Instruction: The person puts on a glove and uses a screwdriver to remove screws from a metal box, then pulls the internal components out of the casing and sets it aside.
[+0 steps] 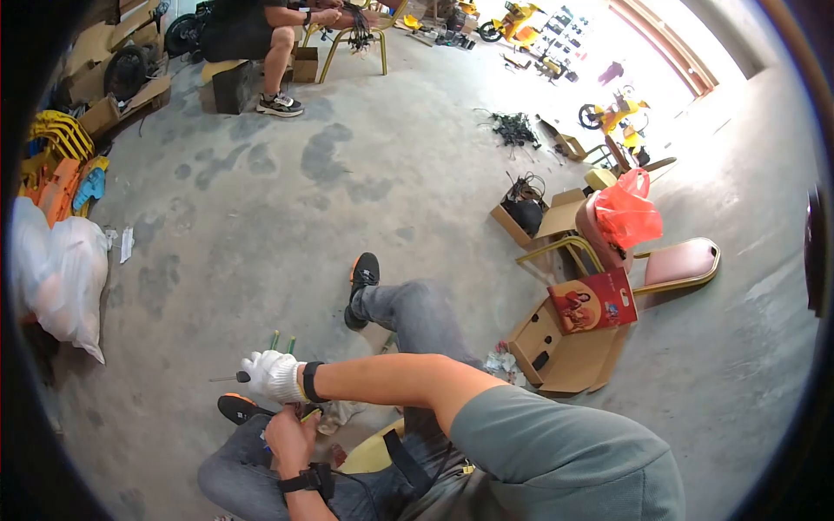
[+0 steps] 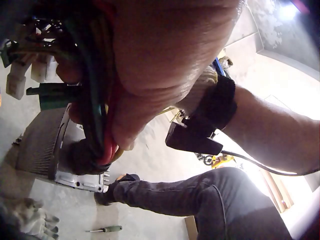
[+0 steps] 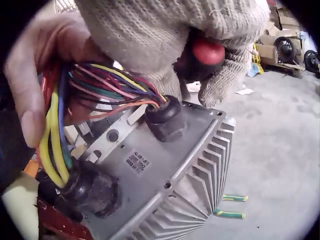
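Note:
My bare left hand (image 1: 291, 438) grips a bundle of coloured wires (image 3: 115, 85), with thick yellow, red and blue leads among them. The bundle comes out of two black cable glands (image 3: 165, 117) on a grey finned metal box (image 3: 145, 165) with a small printed label. Loose white and green connectors (image 2: 52, 95) hang by the left hand in the left wrist view. Wearing a knitted white glove, my right hand (image 1: 274, 375) holds a screwdriver (image 1: 230, 379) by its black, red-ended handle, the shaft pointing left in the head view. The glove is close over the box's far edge.
Green-handled screwdrivers (image 3: 230, 215) and another glove (image 2: 32, 217) lie on the floor. An open carton (image 1: 556, 360) and chairs (image 1: 682, 263) stand right; a white bag (image 1: 74, 278) and yellow parts (image 1: 65, 135) left. Another person (image 1: 278, 52) sits at the back.

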A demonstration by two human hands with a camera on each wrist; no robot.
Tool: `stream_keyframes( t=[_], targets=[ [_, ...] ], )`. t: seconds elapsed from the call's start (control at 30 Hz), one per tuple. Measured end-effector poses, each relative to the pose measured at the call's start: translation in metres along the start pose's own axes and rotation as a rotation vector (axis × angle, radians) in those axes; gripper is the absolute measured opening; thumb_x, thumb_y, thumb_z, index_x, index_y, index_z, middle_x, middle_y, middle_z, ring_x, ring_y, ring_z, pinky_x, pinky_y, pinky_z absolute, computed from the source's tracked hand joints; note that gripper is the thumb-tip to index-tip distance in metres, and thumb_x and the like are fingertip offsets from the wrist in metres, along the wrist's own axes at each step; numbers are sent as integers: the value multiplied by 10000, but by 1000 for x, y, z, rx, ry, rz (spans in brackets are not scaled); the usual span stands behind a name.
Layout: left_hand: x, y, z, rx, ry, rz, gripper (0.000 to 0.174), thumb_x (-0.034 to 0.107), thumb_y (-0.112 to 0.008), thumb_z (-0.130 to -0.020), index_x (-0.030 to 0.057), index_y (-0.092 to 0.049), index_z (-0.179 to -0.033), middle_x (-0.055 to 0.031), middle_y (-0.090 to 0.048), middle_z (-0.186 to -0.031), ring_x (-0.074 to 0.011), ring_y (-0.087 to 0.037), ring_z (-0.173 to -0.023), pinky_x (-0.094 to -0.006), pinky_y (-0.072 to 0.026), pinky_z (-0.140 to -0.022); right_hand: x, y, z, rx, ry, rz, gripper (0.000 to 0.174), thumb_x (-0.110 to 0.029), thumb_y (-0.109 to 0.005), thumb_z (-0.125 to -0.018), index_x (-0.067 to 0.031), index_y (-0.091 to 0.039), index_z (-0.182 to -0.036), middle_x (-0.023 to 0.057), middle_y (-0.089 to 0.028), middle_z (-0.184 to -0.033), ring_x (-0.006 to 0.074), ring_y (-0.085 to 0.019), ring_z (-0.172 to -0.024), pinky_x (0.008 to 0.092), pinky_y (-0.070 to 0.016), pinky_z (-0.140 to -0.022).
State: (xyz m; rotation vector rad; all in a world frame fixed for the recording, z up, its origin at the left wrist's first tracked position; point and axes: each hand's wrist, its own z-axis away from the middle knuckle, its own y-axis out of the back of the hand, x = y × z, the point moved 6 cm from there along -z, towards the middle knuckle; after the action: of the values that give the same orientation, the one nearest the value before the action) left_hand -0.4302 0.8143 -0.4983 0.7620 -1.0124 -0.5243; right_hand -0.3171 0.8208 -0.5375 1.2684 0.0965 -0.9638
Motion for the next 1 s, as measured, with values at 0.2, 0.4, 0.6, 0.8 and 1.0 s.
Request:
stream_keyframes(
  t=[0.2, 0.4, 0.6, 0.8, 1.0],
  targets=[
    [-2, 0, -1, -48, 69, -45, 349, 206, -829, -729, 6, -697, -982, -188, -729, -921, -399, -688, -895, -473, -521, -768, -2, 0, 2, 29, 69, 39, 427, -66, -694, -765, 4, -566, -1167, 241, -610, -1084, 403, -672, -970, 462, -572, -773],
    [-2, -1, -1, -45, 46, -22, 376, 236, -839, -721, 6, -686, -976, -195, -723, -904, -404, -685, -889, -478, -519, -758, -9, 0, 2, -50, 162, 201, 515, -46, -810, -593, 4, -669, -1087, 192, -589, -1126, 358, -649, -1048, 414, -586, -797],
    [-4, -1, -2, -69, 52, -60, 404, 252, -837, -728, 9, -667, -1002, -204, -717, -893, -421, -679, -883, -489, -517, -761, -19, 21, 16, -116, 242, 233, 367, -242, -611, -929, 44, -599, -1159, 269, -626, -1156, 411, -648, -1070, 463, -546, -863],
    [-8, -4, -4, -41, 67, -84, 455, 311, -860, -704, -7, -675, -973, -199, -718, -876, -401, -690, -871, -463, -523, -772, 1, -3, -13, -63, -4, 5, 384, -82, -767, -709, -9, -685, -1077, 239, -596, -1163, 373, -633, -1108, 416, -575, -808],
    [-7, -1, -2, -49, 88, -77, 399, 266, -843, -725, 3, -680, -977, -202, -719, -887, -410, -685, -874, -487, -520, -756, -10, 3, 0, -33, 149, 116, 330, -91, -715, -780, 37, -670, -1081, 248, -636, -1148, 389, -654, -1084, 446, -559, -855]
  ],
)
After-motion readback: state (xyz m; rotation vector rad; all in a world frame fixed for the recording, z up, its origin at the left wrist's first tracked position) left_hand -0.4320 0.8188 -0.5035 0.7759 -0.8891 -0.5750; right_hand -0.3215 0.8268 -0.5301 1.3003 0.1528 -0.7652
